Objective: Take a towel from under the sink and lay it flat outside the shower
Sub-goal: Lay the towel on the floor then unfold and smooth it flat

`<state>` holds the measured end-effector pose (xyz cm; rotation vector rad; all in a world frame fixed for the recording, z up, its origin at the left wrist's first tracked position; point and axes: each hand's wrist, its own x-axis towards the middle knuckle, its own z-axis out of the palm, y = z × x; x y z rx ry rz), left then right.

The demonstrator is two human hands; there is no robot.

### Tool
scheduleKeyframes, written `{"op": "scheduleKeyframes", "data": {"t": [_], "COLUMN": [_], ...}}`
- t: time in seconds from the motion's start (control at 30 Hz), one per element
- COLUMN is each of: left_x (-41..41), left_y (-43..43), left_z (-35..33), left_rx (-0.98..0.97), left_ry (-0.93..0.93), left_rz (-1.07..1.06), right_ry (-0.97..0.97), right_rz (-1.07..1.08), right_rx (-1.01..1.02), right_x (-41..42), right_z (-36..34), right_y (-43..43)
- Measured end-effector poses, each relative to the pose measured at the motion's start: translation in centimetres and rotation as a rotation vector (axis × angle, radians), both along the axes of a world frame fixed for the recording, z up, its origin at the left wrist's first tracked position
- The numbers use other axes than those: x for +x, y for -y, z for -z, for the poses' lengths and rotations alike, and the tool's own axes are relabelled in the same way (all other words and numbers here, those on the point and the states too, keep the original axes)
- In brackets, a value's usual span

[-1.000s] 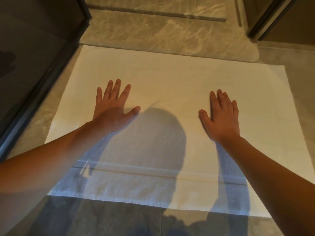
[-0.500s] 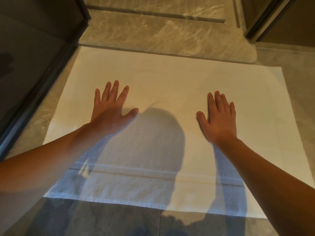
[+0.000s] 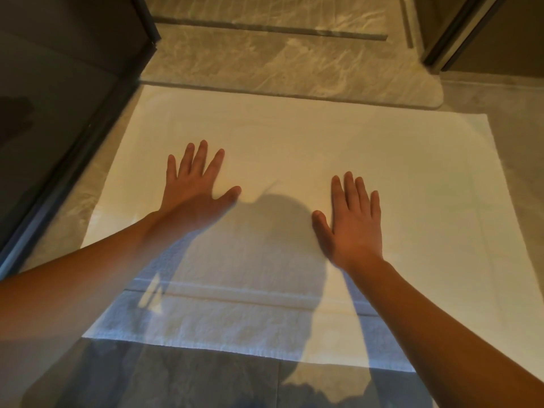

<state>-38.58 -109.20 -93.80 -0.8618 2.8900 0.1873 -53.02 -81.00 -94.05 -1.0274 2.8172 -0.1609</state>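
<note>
Both palms flat on the towel, and it's spread out on the floor!

The white towel (image 3: 294, 136) lies open on the grey tiled floor (image 3: 206, 384), far edge just beside the marbled slab (image 3: 265, 63), left side near the dark door frame (image 3: 73, 160). Left hand (image 3: 191, 192) rests flat on it, fingers straight and fanned, thumb out. Right hand (image 3: 353, 225) lies flat too, fingers straight and close together. Neither hand grips anything. They sit apart, either side of a head-shaped shadow, and a woven band crosses the towel's near end.
</note>
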Motion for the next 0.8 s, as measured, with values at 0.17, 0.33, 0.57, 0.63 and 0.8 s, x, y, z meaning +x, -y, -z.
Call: {"op": "scheduleKeyframes", "data": {"t": [0.17, 0.33, 0.57, 0.63, 0.8], "left_x": [-0.6, -0.1, 0.3, 0.7, 5.7], "left_y": [-5.2, -11.8, -13.0, -13.1, -9.3], "left_z": [-1.8, -0.6, 0.3, -0.5, -2.0], "left_rx": [-0.021, 0.001, 0.017, 0.032, 0.005], "left_ry": [-0.238, -0.133, -0.026, -0.061, -0.163], "left_rz": [0.202, 0.439, 0.439, 0.404, 0.18], "right_ry": [-0.005, -0.004, -0.009, -0.003, -0.004], "right_rz": [-0.003, 0.008, 0.007, 0.01, 0.005], "right_rx": [0.005, -0.01, -0.032, -0.031, -0.032], "right_x": [0.0, 0.1, 0.0, 0.1, 0.0], "right_z": [0.0, -0.1, 0.1, 0.0, 0.1], "right_y": [0.1, 0.1, 0.0, 0.0, 0.1]}}
